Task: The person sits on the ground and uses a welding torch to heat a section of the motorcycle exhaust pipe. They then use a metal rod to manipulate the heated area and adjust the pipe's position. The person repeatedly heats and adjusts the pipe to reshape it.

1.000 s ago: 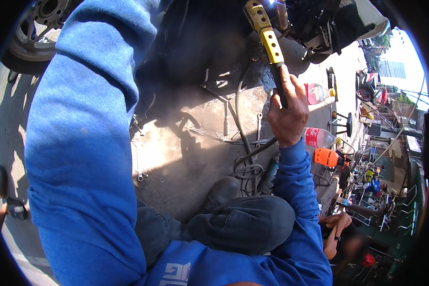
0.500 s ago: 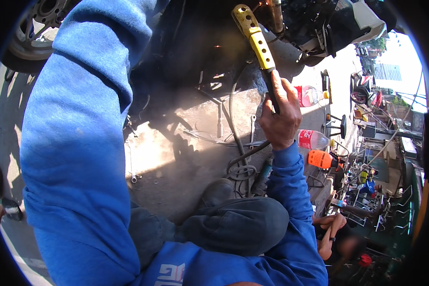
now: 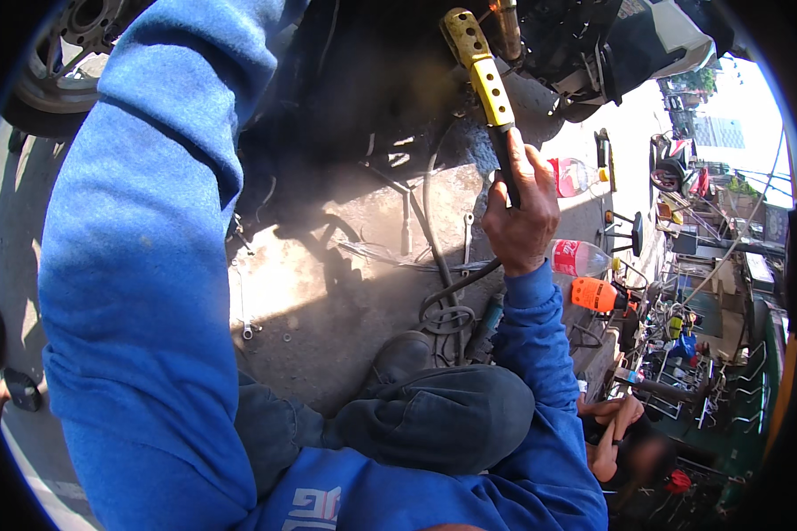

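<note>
My right hand (image 3: 524,208) is closed around the black handle of a welding electrode holder (image 3: 484,78). Its yellow jaw body has a row of round holes and points up and slightly left, beside a metal pipe (image 3: 506,31) on a dark motorcycle (image 3: 584,53). A black cable (image 3: 469,281) runs from below this hand to the floor. My left arm (image 3: 142,239), in a blue sleeve, reaches up past the top edge, so the left hand is out of sight. Haze and deep shadow blur the area between the arms.
Wrenches (image 3: 245,301) and a coiled hose (image 3: 447,320) lie on the floor. Right of my hand are plastic bottles (image 3: 578,257) and an orange spray bottle (image 3: 595,295). A wheel (image 3: 71,62) stands upper left. Another person (image 3: 624,434) sits lower right near cluttered racks.
The electrode holder's yellow end has shifted slightly right and tilted a little. A small orange glint in the dark area left of it has gone. My left arm has barely moved.
</note>
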Available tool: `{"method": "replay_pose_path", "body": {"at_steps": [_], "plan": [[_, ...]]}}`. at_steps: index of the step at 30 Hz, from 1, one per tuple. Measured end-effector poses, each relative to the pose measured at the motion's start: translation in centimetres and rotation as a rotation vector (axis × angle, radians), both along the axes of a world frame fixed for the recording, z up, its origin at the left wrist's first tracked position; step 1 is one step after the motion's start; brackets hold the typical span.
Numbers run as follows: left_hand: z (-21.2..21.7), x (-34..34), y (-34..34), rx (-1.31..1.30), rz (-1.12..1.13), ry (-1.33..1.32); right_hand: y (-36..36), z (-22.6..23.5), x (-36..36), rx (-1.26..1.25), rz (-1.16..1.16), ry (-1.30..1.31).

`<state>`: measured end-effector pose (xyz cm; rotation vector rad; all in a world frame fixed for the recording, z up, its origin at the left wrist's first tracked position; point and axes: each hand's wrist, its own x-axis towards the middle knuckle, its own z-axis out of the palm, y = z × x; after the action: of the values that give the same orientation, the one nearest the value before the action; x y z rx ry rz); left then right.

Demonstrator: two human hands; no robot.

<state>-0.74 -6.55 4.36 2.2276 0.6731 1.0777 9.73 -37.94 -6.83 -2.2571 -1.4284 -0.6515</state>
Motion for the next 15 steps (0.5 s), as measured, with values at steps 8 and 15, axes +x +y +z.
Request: {"method": "replay_pose_path", "body": {"at_steps": [8, 15], "plan": [[1.0, 0.5, -0.8, -0.146, 0.041, 0.02, -0.1, -0.1, 0.3, 0.003, -0.002, -0.007], [0.6, 0.2, -0.5, -0.084, 0.045, 0.021, 0.0, 0.2, -0.1, 0.025, 0.123, -0.069]]}}
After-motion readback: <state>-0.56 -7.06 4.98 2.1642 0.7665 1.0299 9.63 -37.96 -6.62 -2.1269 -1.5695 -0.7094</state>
